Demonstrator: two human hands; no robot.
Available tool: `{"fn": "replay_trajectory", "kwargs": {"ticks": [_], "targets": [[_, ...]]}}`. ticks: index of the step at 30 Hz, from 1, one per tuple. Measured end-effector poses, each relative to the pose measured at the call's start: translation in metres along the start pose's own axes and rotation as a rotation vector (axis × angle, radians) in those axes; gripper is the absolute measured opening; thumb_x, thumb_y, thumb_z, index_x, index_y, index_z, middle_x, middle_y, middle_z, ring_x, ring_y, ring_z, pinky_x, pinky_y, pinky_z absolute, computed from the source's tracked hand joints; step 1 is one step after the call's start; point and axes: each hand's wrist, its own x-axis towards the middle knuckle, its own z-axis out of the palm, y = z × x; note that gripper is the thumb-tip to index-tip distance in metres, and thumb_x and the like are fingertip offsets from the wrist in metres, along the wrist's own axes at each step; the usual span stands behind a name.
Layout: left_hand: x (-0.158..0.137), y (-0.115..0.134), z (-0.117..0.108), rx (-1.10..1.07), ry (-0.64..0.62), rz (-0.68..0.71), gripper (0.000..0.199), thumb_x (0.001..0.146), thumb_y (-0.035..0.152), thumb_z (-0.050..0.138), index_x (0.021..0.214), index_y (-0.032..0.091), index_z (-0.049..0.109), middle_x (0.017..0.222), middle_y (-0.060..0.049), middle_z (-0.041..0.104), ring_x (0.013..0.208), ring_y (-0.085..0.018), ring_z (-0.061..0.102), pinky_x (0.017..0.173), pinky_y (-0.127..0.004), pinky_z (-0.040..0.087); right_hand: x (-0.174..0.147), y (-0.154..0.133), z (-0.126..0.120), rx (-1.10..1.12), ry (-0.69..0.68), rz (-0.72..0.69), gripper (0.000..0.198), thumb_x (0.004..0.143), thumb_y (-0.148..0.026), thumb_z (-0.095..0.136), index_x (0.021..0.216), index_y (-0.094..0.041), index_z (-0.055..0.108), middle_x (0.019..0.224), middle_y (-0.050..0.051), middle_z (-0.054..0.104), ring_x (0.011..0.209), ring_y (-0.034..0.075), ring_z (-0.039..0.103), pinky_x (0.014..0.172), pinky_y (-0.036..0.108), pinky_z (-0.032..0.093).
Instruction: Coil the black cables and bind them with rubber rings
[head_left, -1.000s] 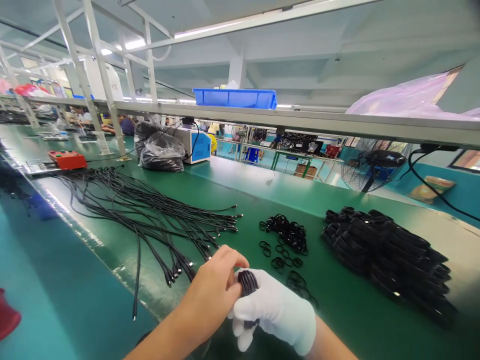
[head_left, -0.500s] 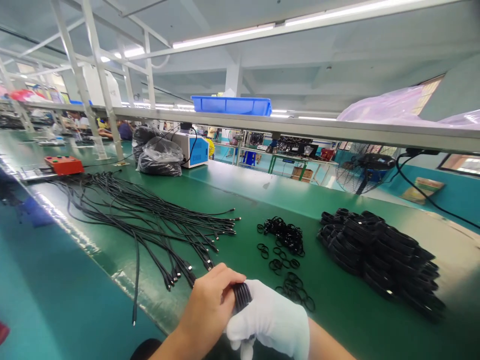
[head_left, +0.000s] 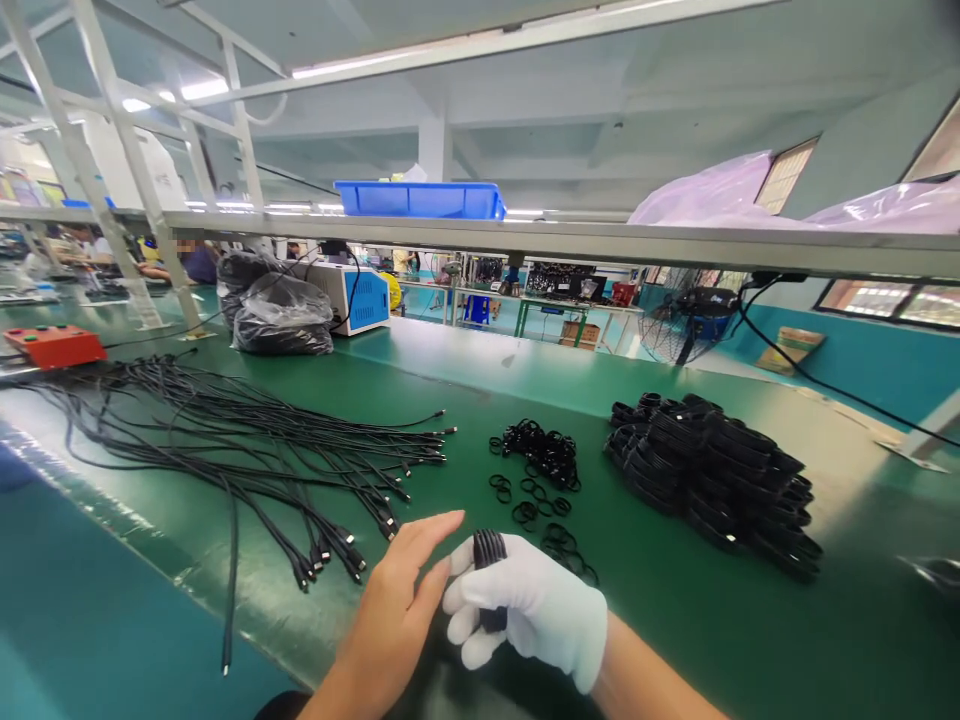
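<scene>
My right hand (head_left: 529, 600), in a white glove, grips a coiled black cable (head_left: 490, 548) near the front of the green bench. Just left of it, my bare left hand (head_left: 401, 590) has its fingers apart and holds nothing. Loose black cables (head_left: 255, 430) with metal-tipped plugs spread over the bench to the left. Beyond my hands lies a heap of small black rubber bands (head_left: 541, 450), with several single bands (head_left: 566, 545) nearer to me. A large pile of coiled black cables (head_left: 705, 475) is on the right.
An orange-red box with buttons (head_left: 56, 346) stands far left. Plastic-wrapped bags (head_left: 281, 315) sit beside a blue and white machine (head_left: 366, 300) at the back. Overhead runs a shelf (head_left: 570, 236) carrying a blue tray (head_left: 420, 200). A fan (head_left: 686, 315) stands behind the bench.
My left hand has come off the coiled cable and opened to its left. The right hand still holds the coil, now turned more upright. The view has swung to the right.
</scene>
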Motion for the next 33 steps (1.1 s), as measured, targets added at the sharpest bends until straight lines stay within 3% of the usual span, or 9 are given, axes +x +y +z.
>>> {"fn": "replay_trajectory", "kwargs": {"ticks": [5, 12, 14, 17, 20, 24, 28, 33], "targets": [[0.003, -0.002, 0.012, 0.116, -0.072, 0.038, 0.040, 0.091, 0.024, 0.032, 0.123, 0.020, 0.056, 0.114, -0.008, 0.065, 0.105, -0.020, 0.058, 0.092, -0.036, 0.048, 0.005, 0.000, -0.005, -0.068, -0.088, -0.014, 0.023, 0.057, -0.024, 0.066, 0.074, -0.009, 0.060, 0.060, 0.003, 0.056, 0.055, 0.013, 0.058, 0.044, 0.022, 0.050], [0.005, 0.002, 0.025, 0.188, -0.061, 0.011, 0.046, 0.087, 0.024, 0.032, 0.124, 0.010, 0.055, 0.112, -0.012, 0.066, 0.102, -0.024, 0.060, 0.088, -0.039, 0.049, 0.009, 0.003, -0.005, -0.056, -0.063, -0.027, 0.016, 0.055, -0.021, 0.065, 0.065, -0.012, 0.056, 0.052, 0.000, 0.052, 0.045, 0.011, 0.052, 0.036, 0.019, 0.043], [0.013, 0.003, 0.017, 0.146, -0.121, -0.057, 0.044, 0.087, 0.023, 0.033, 0.123, 0.015, 0.056, 0.116, -0.009, 0.065, 0.105, -0.022, 0.059, 0.092, -0.035, 0.047, 0.011, 0.001, -0.008, -0.044, 0.003, -0.055, 0.013, 0.056, -0.018, 0.064, 0.064, -0.012, 0.057, 0.048, -0.002, 0.049, 0.041, 0.010, 0.049, 0.033, 0.019, 0.040], [0.035, -0.002, 0.001, 0.135, -0.178, -0.134, 0.037, 0.087, 0.023, 0.037, 0.115, 0.020, 0.060, 0.118, -0.004, 0.064, 0.107, -0.018, 0.058, 0.093, -0.029, 0.044, 0.011, -0.012, -0.020, 0.135, 0.251, -0.221, 0.020, 0.056, -0.014, 0.069, 0.073, -0.013, 0.058, 0.049, -0.003, 0.050, 0.040, 0.009, 0.047, 0.033, 0.019, 0.037], [0.057, -0.010, -0.001, 0.196, -0.216, -0.168, 0.027, 0.084, 0.023, 0.041, 0.098, 0.020, 0.064, 0.100, -0.003, 0.069, 0.093, -0.018, 0.062, 0.081, -0.027, 0.046, 0.003, -0.034, -0.040, 0.318, 0.470, -0.436, 0.028, 0.061, -0.021, 0.074, 0.080, -0.016, 0.055, 0.060, -0.003, 0.056, 0.049, 0.008, 0.051, 0.041, 0.017, 0.039], [0.074, -0.013, 0.024, 0.254, -0.289, -0.124, 0.014, 0.077, 0.019, 0.052, 0.079, 0.022, 0.065, 0.080, 0.000, 0.068, 0.076, -0.017, 0.061, 0.067, -0.024, 0.043, -0.011, -0.056, -0.057, 0.351, 0.548, -0.551, 0.032, 0.063, -0.029, 0.076, 0.084, -0.017, 0.055, 0.071, -0.002, 0.060, 0.064, 0.010, 0.059, 0.057, 0.021, 0.048], [0.088, -0.011, 0.060, 0.310, -0.319, -0.082, 0.017, 0.075, 0.013, 0.052, 0.079, 0.023, 0.064, 0.081, 0.000, 0.066, 0.078, -0.018, 0.059, 0.069, -0.026, 0.039, -0.018, -0.059, -0.058, 0.328, 0.564, -0.566, 0.036, 0.061, -0.031, 0.078, 0.087, -0.018, 0.057, 0.077, 0.001, 0.064, 0.077, 0.018, 0.065, 0.071, 0.031, 0.052], [0.097, -0.015, 0.083, 0.334, -0.356, -0.050, 0.013, 0.073, 0.013, 0.058, 0.080, 0.023, 0.062, 0.089, -0.001, 0.063, 0.085, -0.020, 0.059, 0.070, -0.027, 0.038, -0.021, -0.058, -0.047, 0.273, 0.489, -0.561, 0.041, 0.062, -0.031, 0.078, 0.092, -0.019, 0.054, 0.076, 0.001, 0.062, 0.076, 0.020, 0.065, 0.066, 0.032, 0.051]]}}
